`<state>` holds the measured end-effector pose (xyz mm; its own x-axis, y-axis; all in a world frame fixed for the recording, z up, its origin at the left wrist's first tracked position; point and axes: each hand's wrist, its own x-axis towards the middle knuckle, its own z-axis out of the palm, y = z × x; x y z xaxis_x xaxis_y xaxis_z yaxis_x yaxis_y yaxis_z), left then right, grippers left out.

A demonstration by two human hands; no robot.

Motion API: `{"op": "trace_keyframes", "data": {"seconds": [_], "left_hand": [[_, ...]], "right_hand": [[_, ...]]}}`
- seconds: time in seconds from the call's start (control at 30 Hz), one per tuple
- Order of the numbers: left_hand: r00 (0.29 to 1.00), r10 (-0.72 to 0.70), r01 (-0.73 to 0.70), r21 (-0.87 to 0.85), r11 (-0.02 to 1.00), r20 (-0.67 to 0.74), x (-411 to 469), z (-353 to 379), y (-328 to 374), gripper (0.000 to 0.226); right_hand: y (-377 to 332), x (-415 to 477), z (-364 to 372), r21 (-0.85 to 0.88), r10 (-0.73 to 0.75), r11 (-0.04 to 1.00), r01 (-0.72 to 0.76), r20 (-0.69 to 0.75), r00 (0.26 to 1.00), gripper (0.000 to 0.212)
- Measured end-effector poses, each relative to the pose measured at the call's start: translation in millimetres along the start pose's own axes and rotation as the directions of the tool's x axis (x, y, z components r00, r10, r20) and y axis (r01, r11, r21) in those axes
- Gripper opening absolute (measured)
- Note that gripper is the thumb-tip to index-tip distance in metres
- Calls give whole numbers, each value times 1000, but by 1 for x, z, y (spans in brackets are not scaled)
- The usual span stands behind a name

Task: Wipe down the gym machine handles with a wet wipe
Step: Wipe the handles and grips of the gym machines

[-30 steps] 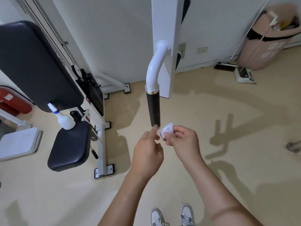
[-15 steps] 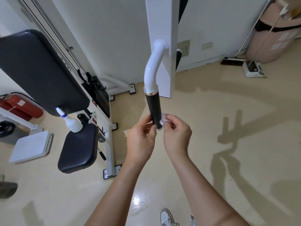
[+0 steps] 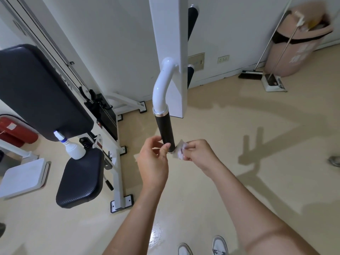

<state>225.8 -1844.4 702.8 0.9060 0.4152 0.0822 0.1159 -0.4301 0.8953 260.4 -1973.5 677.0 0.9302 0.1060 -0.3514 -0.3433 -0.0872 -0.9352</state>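
The wet wipe (image 3: pixel 180 150) is pinched in the fingertips of the right hand (image 3: pixel 197 153), touching the bottom end of the black handle grip (image 3: pixel 165 132). The left hand (image 3: pixel 153 163) is half curled, holding nothing, its fingertips (image 3: pixel 166 146) on the grip's lower end. A spray bottle (image 3: pixel 70 145) stands on the machine's seat (image 3: pixel 81 179).

The handle (image 3: pixel 166 132) wore a matt black grip that looked like rubber or foam, capped by a shiny metal ring beneath a glossy white-painted metal tube (image 3: pixel 161 85). The wet wipe (image 3: pixel 180 151) pinched in the right hand (image 3: pixel 197 152) looked thin, crumpled and partly translucent. The seat pad (image 3: pixel 79 181) showed dark, faintly textured vinyl with a dull sheen, the spray bottle (image 3: pixel 72 147) smooth white plastic, and the beige floor (image 3: pixel 220 126) a smooth, slightly reflective finish.
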Motion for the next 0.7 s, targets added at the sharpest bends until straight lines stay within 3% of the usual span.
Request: {"op": "trace_keyframes", "data": {"seconds": [0.07, 0.13, 0.23, 0.3, 0.4, 0.53, 0.7], "left_hand": [[1000, -3, 4, 27, 1000, -18, -5, -2, 3, 14], [999, 25, -24, -22, 999, 45, -15, -7, 11, 16], [969, 89, -44, -195, 980, 232, -34, -14, 35, 3], [944, 102, -20, -253, 967, 313, -38, -14, 50, 16], [916, 122, 4, -315, 949, 381, -39, -9, 69, 7], [902, 139, 56, -430, 901, 408, -48, 1, 87, 24], [917, 100, 136, -536, 833, 387, -59, 28, 110, 9]], "right_hand": [[-9, -23, -11, 292, -19, 956, 5, 45, 999, 27], [-21, -42, -21, 397, -70, 917, 50, 37, 997, 22], [-35, -67, -26, 401, -125, 908, 118, -9, 992, 16], [-41, -78, -29, 331, -151, 930, 158, -45, 987, 7], [-52, -91, -41, 246, -193, 945, 215, -108, 975, 8], [-70, -100, -71, 375, -159, 908, 187, -104, 982, 16], [-91, -97, -120, 481, -199, 839, 254, -162, 966, 18]]}}
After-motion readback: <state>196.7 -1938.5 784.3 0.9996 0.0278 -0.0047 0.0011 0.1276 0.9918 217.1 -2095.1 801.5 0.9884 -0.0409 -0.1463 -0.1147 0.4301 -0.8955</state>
